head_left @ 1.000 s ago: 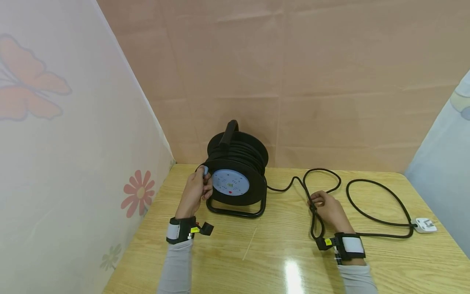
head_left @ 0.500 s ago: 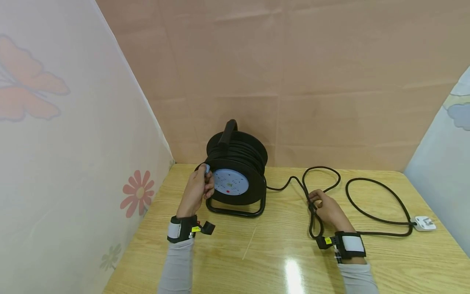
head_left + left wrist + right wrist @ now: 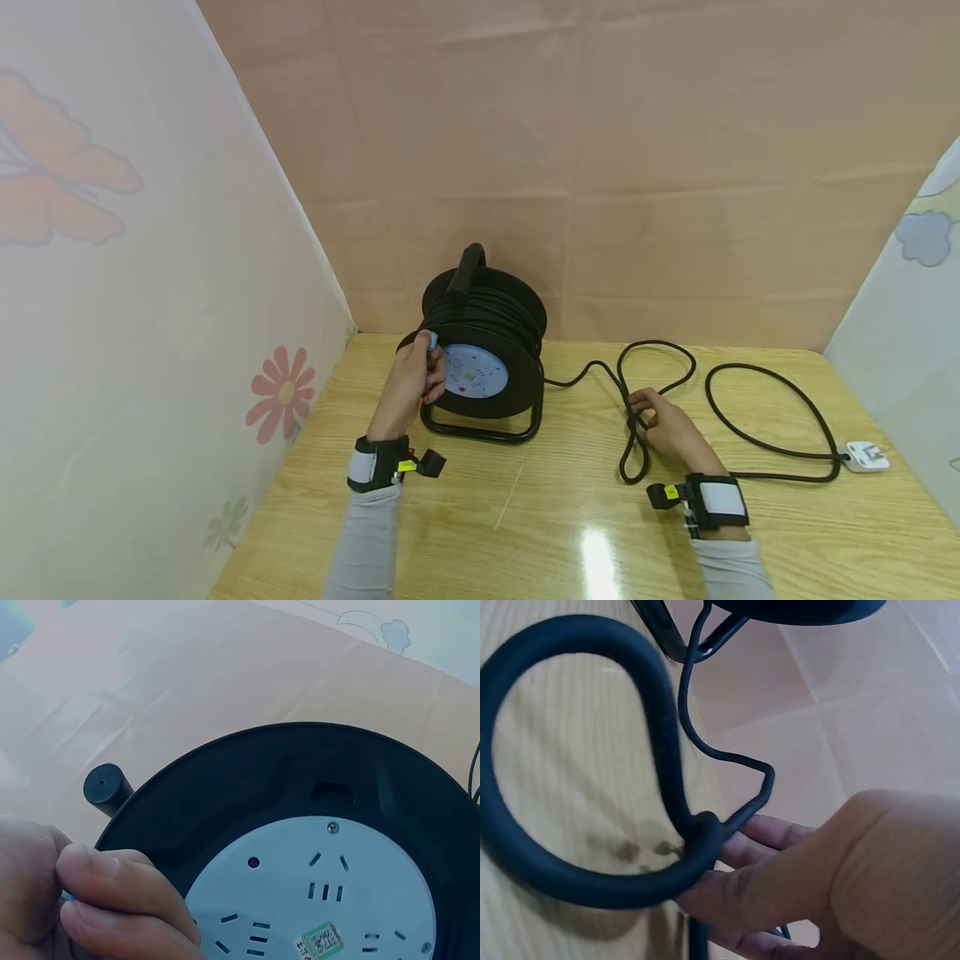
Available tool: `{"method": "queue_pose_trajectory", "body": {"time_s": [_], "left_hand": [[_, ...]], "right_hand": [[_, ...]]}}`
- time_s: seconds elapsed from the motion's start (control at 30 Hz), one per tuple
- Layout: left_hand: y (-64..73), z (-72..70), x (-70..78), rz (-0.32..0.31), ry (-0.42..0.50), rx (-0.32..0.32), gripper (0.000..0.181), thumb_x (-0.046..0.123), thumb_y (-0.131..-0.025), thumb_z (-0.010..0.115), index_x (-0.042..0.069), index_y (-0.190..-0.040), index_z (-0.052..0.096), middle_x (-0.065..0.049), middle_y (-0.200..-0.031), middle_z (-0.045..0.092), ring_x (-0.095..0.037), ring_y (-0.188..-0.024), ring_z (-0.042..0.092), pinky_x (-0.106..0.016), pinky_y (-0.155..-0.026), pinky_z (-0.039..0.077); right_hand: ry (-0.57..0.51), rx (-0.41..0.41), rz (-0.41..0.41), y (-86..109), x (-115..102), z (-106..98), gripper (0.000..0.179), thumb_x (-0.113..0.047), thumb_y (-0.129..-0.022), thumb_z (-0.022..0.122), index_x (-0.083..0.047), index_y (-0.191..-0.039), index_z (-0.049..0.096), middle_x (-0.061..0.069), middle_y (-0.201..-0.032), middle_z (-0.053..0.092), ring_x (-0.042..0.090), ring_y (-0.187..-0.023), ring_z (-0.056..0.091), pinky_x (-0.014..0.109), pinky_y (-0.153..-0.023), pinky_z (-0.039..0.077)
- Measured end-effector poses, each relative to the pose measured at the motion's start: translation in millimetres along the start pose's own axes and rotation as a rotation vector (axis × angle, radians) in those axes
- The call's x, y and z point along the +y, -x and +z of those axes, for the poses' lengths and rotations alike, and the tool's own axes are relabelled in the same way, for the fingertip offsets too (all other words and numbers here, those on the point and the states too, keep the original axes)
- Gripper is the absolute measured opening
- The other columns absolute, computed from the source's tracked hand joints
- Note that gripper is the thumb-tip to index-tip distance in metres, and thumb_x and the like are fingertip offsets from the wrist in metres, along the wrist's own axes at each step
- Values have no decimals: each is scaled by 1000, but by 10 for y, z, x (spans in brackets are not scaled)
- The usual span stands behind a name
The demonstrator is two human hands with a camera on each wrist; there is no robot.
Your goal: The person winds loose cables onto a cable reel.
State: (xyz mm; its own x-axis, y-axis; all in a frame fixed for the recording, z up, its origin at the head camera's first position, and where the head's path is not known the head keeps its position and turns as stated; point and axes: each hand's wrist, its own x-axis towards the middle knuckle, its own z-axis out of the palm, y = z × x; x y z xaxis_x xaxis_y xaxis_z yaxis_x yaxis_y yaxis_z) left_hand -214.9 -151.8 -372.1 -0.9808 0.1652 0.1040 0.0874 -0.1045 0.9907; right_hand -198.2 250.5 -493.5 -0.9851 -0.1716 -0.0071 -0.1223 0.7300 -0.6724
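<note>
A black cable reel (image 3: 522, 375) stands upright on its tube frame, with dark cable wound round its drum and a pale blue socket face (image 3: 382, 885) in front. My left hand (image 3: 408, 382) grips the small blue knob (image 3: 432, 339) at the upper left of that face; its curled fingers hide most of the knob. To the right, my right hand (image 3: 671, 427) pinches the loose black cable (image 3: 566, 385) between thumb and fingers. Just beyond the fingertips, in the right wrist view, the cable bends into a round loop (image 3: 660, 727) and crosses itself.
The reel's carry handle (image 3: 467, 273) rises above the drum. A white plug (image 3: 866, 456) on the cable's end lies at the table's right, beside another wide cable loop (image 3: 787, 382). Brown paper (image 3: 675, 208) backs the wooden table, and patterned sheets (image 3: 187, 275) flank it.
My left hand has moved right and slightly up with the knob, and the socket face has turned clockwise. The cable loop below my right hand has shifted left; that hand has barely moved.
</note>
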Motion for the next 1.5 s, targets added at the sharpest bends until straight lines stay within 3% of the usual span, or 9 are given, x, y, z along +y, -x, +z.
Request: {"method": "queue_pose_trajectory", "body": {"time_s": [0.27, 0.53, 0.7, 1.0, 1.1, 1.27, 1.33, 1.43, 1.5], "left_hand": [[-9, 55, 39, -32, -21, -31, 42, 31, -109, 25, 4, -79, 35, -3, -57, 30, -13, -41, 31, -22, -38, 29], [-9, 114, -2, 32, -9, -30, 48, 44, -106, 31, 6, -77, 35, -1, -57, 30, -13, -40, 30, -22, -37, 28], [-13, 133, -9, 38, -7, -39, 49, 45, -106, 30, 6, -76, 34, -1, -55, 29, -14, -39, 29, -23, -37, 27], [-7, 152, 15, 20, -29, -54, 49, 42, -107, 27, 5, -76, 35, -2, -54, 30, -17, -40, 30, -25, -37, 27], [2, 173, 22, 19, -42, -57, 50, 45, -107, 27, 5, -76, 35, -3, -54, 30, -16, -40, 30, -25, -37, 26], [5, 222, 12, 31, -76, -45, 52, 48, -105, 29, 7, -74, 35, -2, -53, 31, -15, -39, 31, -25, -36, 25], [2, 244, 0, 43, -92, -39, 52, 48, -105, 30, 7, -73, 35, -2, -54, 31, -15, -38, 32, -24, -36, 25], [-1, 285, -14, 62, -109, -40, 52, 47, -106, 30, 7, -72, 34, -2, -54, 32, -15, -38, 33, -24, -36, 26], [-3, 318, -19, 72, -121, -40, 51, 46, -106, 30, 7, -73, 35, -3, -54, 33, -16, -38, 34, -24, -36, 27]], "right_hand": [[71, 68, 5, -45, -8, 74, 43, 4, -84, 64, -1, -124, 49, 20, -112, 59, 22, -73, 51, 34, -59, 42], [73, 84, 27, -25, 11, 64, 43, -7, -89, 66, -5, -128, 48, 17, -117, 58, 23, -82, 55, 37, -64, 44], [66, 91, 36, -27, 41, 56, 44, -7, -90, 65, -6, -130, 48, 16, -119, 58, 20, -80, 55, 36, -63, 44], [92, 107, 8, -23, 44, 38, 35, -3, -98, 51, -6, -132, 48, 17, -121, 59, 28, -91, 58, 46, -71, 46], [101, 102, 6, -18, 38, 34, 35, -6, -99, 51, -5, -134, 48, 20, -123, 58, 31, -92, 58, 44, -70, 46], [125, 86, 27, -2, 31, 24, 41, 5, -99, 42, -7, -138, 47, 27, -127, 55, 38, -98, 57, 39, -62, 42], [131, 84, 34, -3, 34, 21, 46, 10, -96, 40, -8, -139, 48, 30, -128, 54, 42, -101, 56, 41, -62, 43], [126, 90, 21, -12, 40, 21, 41, 3, -98, 46, -8, -138, 50, 31, -130, 52, 48, -109, 52, 54, -73, 48], [122, 99, 9, -19, 47, 24, 37, -7, -99, 51, -8, -136, 52, 31, -130, 52, 51, -116, 48, 64, -82, 45]]}}
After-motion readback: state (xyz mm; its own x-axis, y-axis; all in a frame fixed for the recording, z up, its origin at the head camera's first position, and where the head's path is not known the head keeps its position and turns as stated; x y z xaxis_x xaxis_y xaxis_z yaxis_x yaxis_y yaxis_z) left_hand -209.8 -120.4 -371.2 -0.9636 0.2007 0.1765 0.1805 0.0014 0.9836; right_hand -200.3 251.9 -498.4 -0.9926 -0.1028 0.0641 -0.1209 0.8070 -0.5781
